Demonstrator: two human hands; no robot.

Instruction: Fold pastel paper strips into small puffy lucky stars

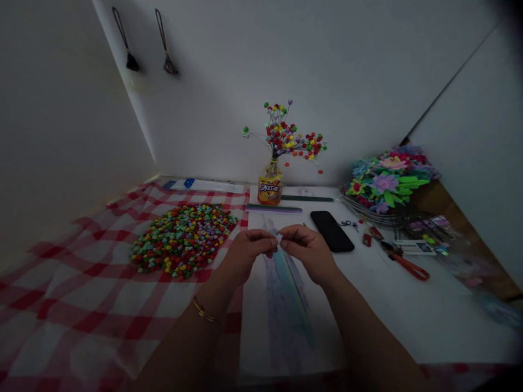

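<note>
My left hand [245, 251] and my right hand [308, 247] meet over the middle of the table, fingertips pinched together on the top end of a pale, shiny paper strip [291, 283]. The strip hangs down towards me over several more pale strips lying on the white tabletop [400, 310]. A gold bangle [203, 312] sits on my left wrist. To the left of my left hand lies a heap of small coloured paper stars [183, 238] on a red-and-white checked cloth [61, 294].
A black phone [332, 231] lies just beyond my right hand. Behind stand a bottle [269, 188] holding wire stems tipped with coloured stars, a basket of paper flowers [386, 182], and red-handled pliers [408, 265]. Two tassels [131, 60] hang on the wall.
</note>
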